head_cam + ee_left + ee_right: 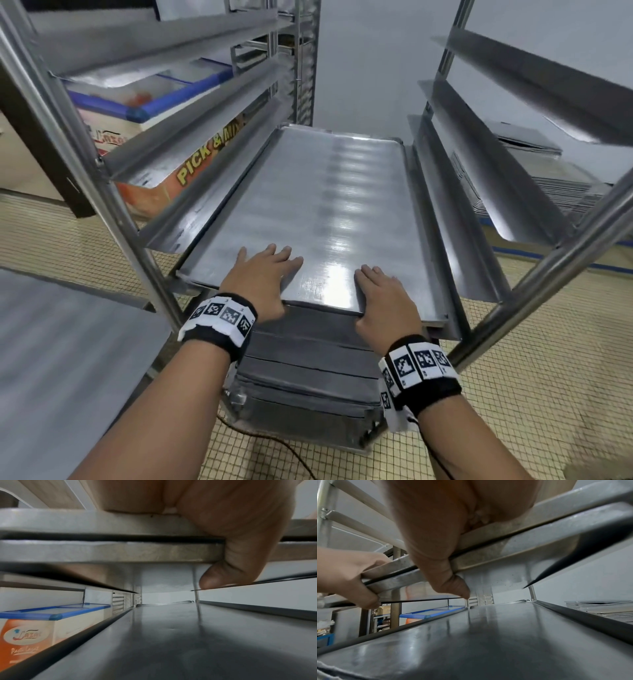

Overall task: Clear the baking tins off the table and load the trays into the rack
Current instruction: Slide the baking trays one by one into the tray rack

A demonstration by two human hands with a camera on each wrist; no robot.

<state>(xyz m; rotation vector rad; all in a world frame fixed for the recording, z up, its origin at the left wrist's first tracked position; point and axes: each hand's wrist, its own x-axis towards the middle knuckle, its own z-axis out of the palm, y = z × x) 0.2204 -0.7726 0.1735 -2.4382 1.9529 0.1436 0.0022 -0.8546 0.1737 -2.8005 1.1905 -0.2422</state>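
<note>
A large flat metal baking tray [325,205] lies between the angled rails of the steel rack [113,205], its near edge sticking out towards me. My left hand [263,277] and right hand [383,301] both grip that near edge, fingers flat on top and thumbs hooked beneath. The left wrist view shows my thumb [240,561] wrapped under two stacked tray rims [102,522]. In the right wrist view the right thumb [436,561] does the same, with the left hand [346,574] further along the rim [539,520]. Another tray [488,642] sits on the level below.
Several more trays [308,377] fill the lower rack levels. Empty rails [496,192] stand above on both sides. A pile of trays [565,195] lies beyond the rack on the right. A chest freezer [154,96] stands left, and a steel table [68,359] is at my near left.
</note>
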